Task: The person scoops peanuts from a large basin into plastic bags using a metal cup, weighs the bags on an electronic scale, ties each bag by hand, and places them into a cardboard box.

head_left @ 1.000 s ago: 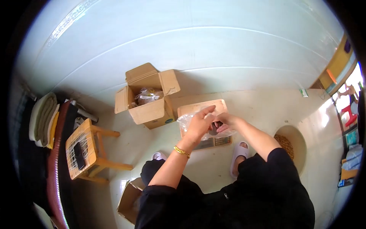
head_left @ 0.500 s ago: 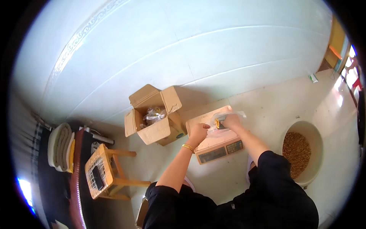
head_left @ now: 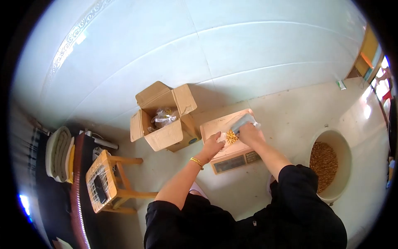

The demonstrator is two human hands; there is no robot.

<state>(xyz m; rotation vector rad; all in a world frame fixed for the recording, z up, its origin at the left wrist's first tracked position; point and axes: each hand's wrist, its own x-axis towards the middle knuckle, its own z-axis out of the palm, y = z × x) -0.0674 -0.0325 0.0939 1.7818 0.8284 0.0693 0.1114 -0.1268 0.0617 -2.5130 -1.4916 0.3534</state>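
Observation:
Over the orange-pink weighing scale point(head_left: 231, 160), my left hand point(head_left: 213, 146) pinches the edge of a clear plastic bag point(head_left: 223, 137). My right hand point(head_left: 250, 135) is wrapped round a grey scoop point(head_left: 243, 121), which tilts toward the bag. Yellow kernels point(head_left: 231, 137) show between the two hands, at the scoop's lower end. The scale's display and keypad face me. Part of the bag is hidden by my fingers.
An open cardboard box point(head_left: 166, 135) with plastic bags inside stands left of the scale. Farther left is a wooden stool point(head_left: 114, 193) with a black phone on it. A pale bucket point(head_left: 348, 162) holding brown grains stands at the right.
The grey scoop has come into fuller view in my right hand, and more yellow kernels show between my hands. The view has turned, bringing the bucket and the scale's front further into sight.

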